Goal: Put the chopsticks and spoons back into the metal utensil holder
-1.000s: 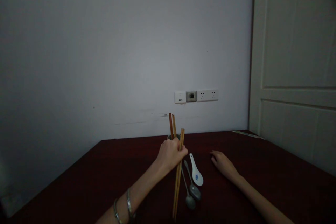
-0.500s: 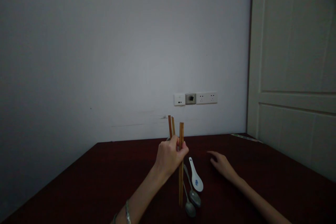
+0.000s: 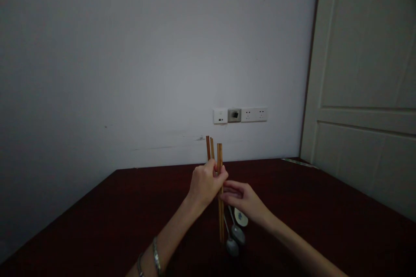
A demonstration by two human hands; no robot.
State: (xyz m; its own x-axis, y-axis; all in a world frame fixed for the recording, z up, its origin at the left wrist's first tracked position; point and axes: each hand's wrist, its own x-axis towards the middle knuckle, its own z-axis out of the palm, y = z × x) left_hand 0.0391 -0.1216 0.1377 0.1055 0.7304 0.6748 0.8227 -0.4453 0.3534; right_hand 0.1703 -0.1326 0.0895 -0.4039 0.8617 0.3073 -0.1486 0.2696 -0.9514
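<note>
My left hand [image 3: 205, 181] is closed around the upper part of a pair of light wooden chopsticks [image 3: 220, 220], held upright. My right hand [image 3: 242, 199] has come up against the same pair lower down, with its thumb and fingers curled at the sticks. Behind my left hand, more chopsticks [image 3: 208, 148] stick up, their lower ends hidden by that hand. Below the hands lie two metal spoons, one larger [image 3: 238, 234] and one smaller [image 3: 232, 247]. A white soup spoon [image 3: 241, 217] with a blue mark is partly covered by my right hand.
The dark red table [image 3: 156, 207] reaches back to a pale wall bearing a row of sockets [image 3: 253, 114]. A cream panelled door [image 3: 364, 86] stands on the right. A thin patterned strip [image 3: 299, 163] lies at the table's back right edge.
My right hand has moved left from the bare table to the chopsticks, now covering the white spoon's handle. My left hand keeps its hold. The view has shifted slightly.
</note>
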